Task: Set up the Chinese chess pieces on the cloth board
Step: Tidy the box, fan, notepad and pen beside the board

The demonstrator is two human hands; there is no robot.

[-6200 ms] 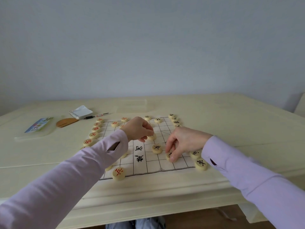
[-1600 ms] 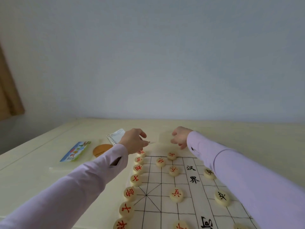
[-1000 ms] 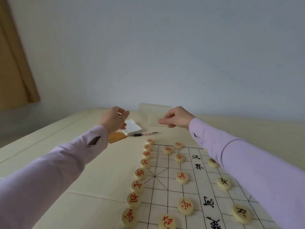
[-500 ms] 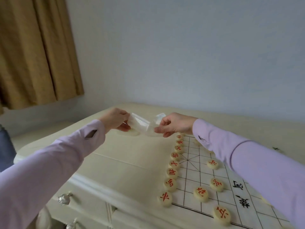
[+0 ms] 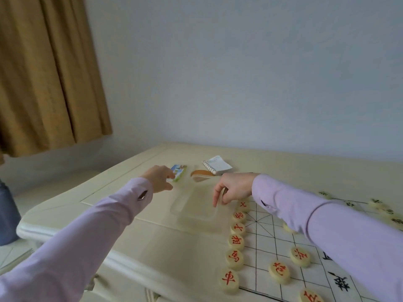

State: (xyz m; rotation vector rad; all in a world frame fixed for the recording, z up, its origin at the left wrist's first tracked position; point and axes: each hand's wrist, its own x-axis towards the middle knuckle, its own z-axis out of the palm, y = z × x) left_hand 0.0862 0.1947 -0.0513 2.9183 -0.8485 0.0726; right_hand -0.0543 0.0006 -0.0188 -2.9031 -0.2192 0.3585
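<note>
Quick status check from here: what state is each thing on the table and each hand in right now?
Clear plastic tray: flat on the table, looks empty.
Right hand: fingertips at the tray's edge; grip unclear.
Left hand: curled by the colourful card box.
Round cream pieces with red characters: face up, lined along the cloth board edge.
White spiral notepad: closed, lying flat.

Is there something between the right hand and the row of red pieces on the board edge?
Nothing visible. The right hand hangs just above the far end of the red row; the clear plastic tray lies beside it, off the cloth board.
</note>
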